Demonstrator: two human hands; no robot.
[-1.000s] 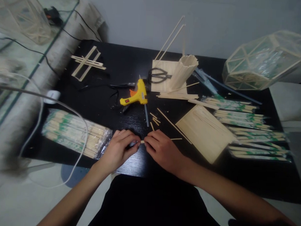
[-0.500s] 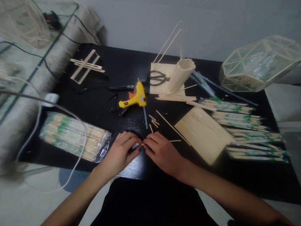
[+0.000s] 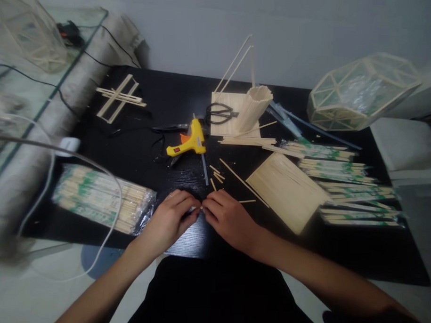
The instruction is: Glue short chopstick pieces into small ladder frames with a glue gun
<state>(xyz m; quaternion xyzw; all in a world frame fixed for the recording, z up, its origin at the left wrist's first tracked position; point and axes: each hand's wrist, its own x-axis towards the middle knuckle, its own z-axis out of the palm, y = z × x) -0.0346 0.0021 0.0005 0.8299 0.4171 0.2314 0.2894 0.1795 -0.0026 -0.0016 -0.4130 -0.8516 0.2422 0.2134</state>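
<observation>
Close together over the black table's front part, my left hand (image 3: 173, 217) and my right hand (image 3: 228, 219) both have their fingers pinched. A small pale piece (image 3: 192, 209) shows at the left fingertips; the fingers hide most of it, and its kind is unclear. What the right fingertips hold is hidden. Just beyond the hands lie several short cut wooden sticks (image 3: 217, 174) and one longer thin stick (image 3: 243, 182). Behind them stands a yellow glue gun (image 3: 192, 139) with a glue stick (image 3: 205, 169) in it.
A bag of chopsticks (image 3: 94, 195) lies left; several wrapped chopstick packs (image 3: 335, 170) lie right, beside a flat wooden panel (image 3: 288, 192). Black scissors (image 3: 220, 113) rest by a stick-built cylinder (image 3: 253, 108). A geometric stick frame (image 3: 362, 91) stands back right. A white cable (image 3: 120, 196) hangs at left.
The whole view has shifted slightly. Both hands keep nearly the same pinched pose, fingertips close together.
</observation>
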